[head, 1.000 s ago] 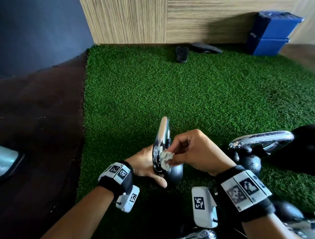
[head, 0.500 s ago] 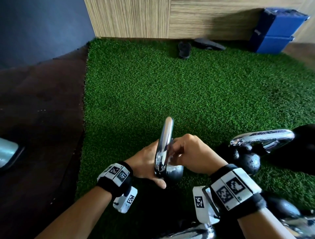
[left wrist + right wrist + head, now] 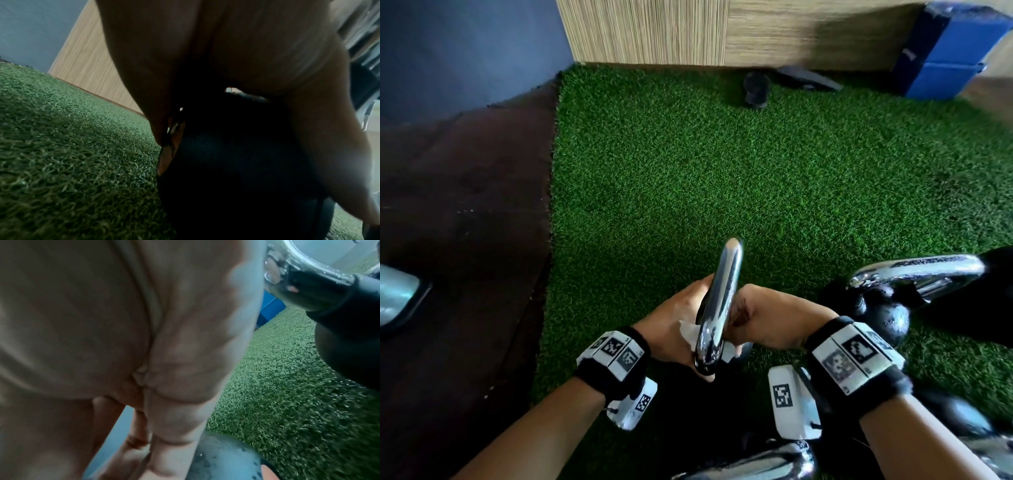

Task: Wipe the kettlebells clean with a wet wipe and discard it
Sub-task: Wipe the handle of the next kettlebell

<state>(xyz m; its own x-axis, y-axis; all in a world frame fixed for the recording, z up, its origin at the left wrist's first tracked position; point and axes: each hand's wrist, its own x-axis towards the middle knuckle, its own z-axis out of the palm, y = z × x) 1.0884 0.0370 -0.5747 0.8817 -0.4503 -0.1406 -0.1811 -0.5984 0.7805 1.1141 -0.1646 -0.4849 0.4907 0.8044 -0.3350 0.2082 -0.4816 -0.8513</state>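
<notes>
On the green turf stands a kettlebell [image 3: 719, 301] with a chrome handle and a black ball [image 3: 236, 170]. My left hand [image 3: 671, 322] cups the ball from the left, thumb low under it. From the right, my right hand [image 3: 767, 320] grips a crumpled white wet wipe [image 3: 689, 334] and presses it against the near lower part of the handle. Bits of the wipe poke out on both sides of the chrome. In the right wrist view the curled fingers [image 3: 164, 426] sit just above the ball [image 3: 226, 459]; the wipe is hidden there.
A second kettlebell [image 3: 887, 317] stands close on the right, its chrome handle [image 3: 917, 272] beside my right wrist. More kettlebells lie near the bottom edge [image 3: 760, 459] and bottom right [image 3: 962, 416]. Blue boxes [image 3: 948, 51] and dark sandals [image 3: 756, 85] sit by the far wooden wall. Dark floor borders the turf on the left.
My right hand has slid the wipe down to the near base of the handle, and white now shows left of the chrome. The left hand stays on the ball.
</notes>
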